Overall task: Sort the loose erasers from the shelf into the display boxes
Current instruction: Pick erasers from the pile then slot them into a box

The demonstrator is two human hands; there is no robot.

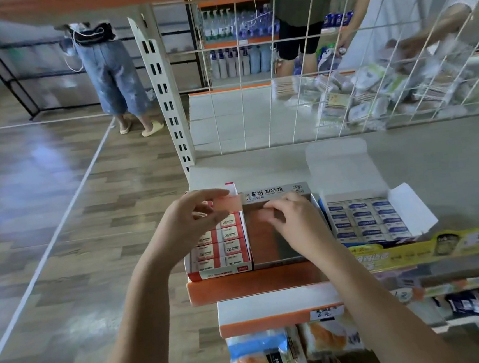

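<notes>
Red box [219,243] at shelf [436,168] left front corner: full. Blue box [365,220]: full. Middle grey box [278,236]: mostly bare, likely early. Left hand [190,219] pinching pink eraser [231,204] above boxes. Right hand [293,220] inside grey box, fingers curled on second eraser [266,215], blurred.

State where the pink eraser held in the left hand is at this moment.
In the head view the pink eraser sits left of centre, pinched by the left hand above the far end of the red-and-white eraser box, beside the grey middle box.

light: dim, even, indoor | glare: pale sheen on floor [40,159] | blur: soft throughout | edges: wide-angle bowing
</notes>
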